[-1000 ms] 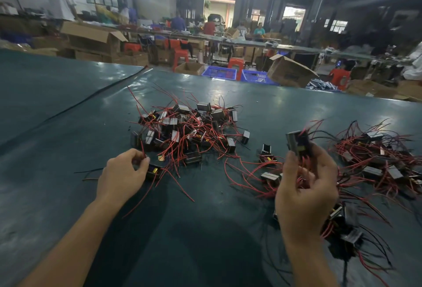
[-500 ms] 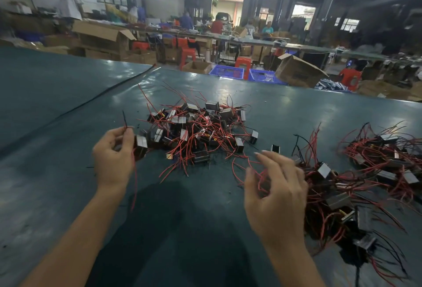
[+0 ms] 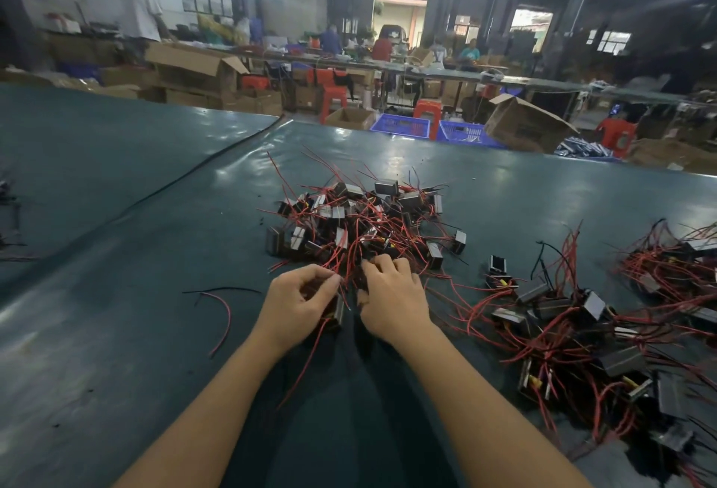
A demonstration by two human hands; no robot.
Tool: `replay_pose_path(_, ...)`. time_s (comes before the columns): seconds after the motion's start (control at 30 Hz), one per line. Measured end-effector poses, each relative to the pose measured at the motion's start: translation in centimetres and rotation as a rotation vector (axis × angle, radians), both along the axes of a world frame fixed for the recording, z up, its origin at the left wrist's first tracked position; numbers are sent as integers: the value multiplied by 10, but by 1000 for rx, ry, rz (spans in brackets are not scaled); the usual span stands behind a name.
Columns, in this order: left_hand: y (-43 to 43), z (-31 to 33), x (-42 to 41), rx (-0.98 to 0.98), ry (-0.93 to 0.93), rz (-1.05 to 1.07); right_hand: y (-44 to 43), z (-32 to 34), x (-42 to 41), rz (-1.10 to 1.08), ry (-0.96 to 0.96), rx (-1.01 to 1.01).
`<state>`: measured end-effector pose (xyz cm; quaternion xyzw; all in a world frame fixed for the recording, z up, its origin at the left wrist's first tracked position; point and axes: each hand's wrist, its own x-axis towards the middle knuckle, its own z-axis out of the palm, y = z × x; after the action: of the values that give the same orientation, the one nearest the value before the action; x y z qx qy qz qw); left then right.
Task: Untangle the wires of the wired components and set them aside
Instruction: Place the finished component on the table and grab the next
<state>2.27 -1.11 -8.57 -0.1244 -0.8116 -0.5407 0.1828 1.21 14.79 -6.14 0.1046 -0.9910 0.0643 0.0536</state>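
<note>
The tangled pile [image 3: 364, 216] of wired components sits on the worktop [image 3: 155, 371] just beyond both grips, so each piece can be drawn toward the person as its leads come free. The left grip [image 3: 298, 305] is curled round one component [image 3: 338, 313], holding it at the pile's near edge while its fingertips pinch red wires running up into the tangle. Its wrist is straight and the back of the hand faces up.

The right grip [image 3: 394, 299] lies just beside it, knuckles up and fingers bent down into the same wires. Whether they have closed on anything is hidden. Judging by the spread, the looser heap [image 3: 574, 336] to the right of the right grip holds the pieces already set aside. A loose red wire [image 3: 225, 317] lies left of the left grip.
</note>
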Motion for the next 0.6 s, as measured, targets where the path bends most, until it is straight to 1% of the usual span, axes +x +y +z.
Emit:
replay_pose_path(0.07, -1, -1, -2, 5, 17, 24, -2, -2, 1, -12, 62, 20)
replay_pose_path(0.13, -1, 0, -3, 21, 74, 95, -2, -2, 6, -19, 114, 27)
replay_pose_path(0.2, 1, 2, -3, 45, 154, 192, 2, 0, 12, -28, 141, 41)
replay_pose_path(0.27, 2, 3, -3, 98, 187, 252, 8, 0, 22, -61, 130, 43)
replay_pose_path(0.33, 1, 2, -3, 137, 203, 283, 13, -1, 35, -118, 87, 1)
replay_pose_path(0.4, 0, 1, -3, 151, 199, 291, 18, -3, 52, -185, 57, -94)
replay_pose_path(0.5, -1, 1, -4, 147, 187, 294, 25, -4, 74, -305, 93, -201)
replay_pose_path(0.6, -2, 1, -4, 137, 182, 292, 35, 3, 87, -440, 91, -227)
